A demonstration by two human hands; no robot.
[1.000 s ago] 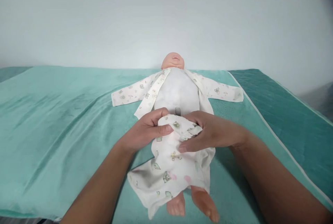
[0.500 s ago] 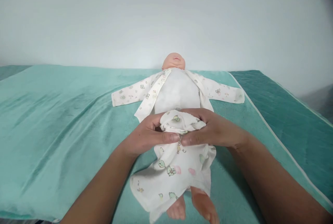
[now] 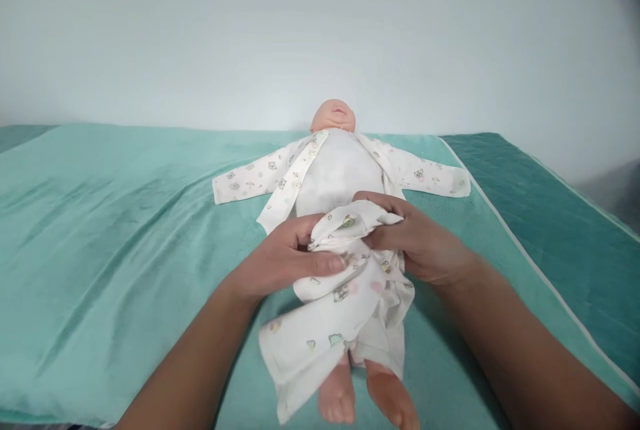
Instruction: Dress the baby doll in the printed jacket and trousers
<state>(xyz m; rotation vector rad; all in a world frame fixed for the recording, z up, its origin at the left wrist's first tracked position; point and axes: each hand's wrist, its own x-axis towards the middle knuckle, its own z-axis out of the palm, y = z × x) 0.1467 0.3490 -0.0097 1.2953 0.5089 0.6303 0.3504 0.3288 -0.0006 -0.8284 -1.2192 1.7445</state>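
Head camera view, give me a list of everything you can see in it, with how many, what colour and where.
Doll: one, white torso, pinkish head and feet, on its back, head at the far end
Jacket: one, white with small prints, lying open about the doll's chest, sleeves spread
Printed cloth: one, white with small prints, bunched in both hands over the doll's lower body
Light teal cloth: one, light teal, under the doll
Dark teal covering: count unclear, dark teal, right side and far left corner
Wall: one, pale grey, behind
Hands: two, left hand and right hand, bare, on the printed cloth
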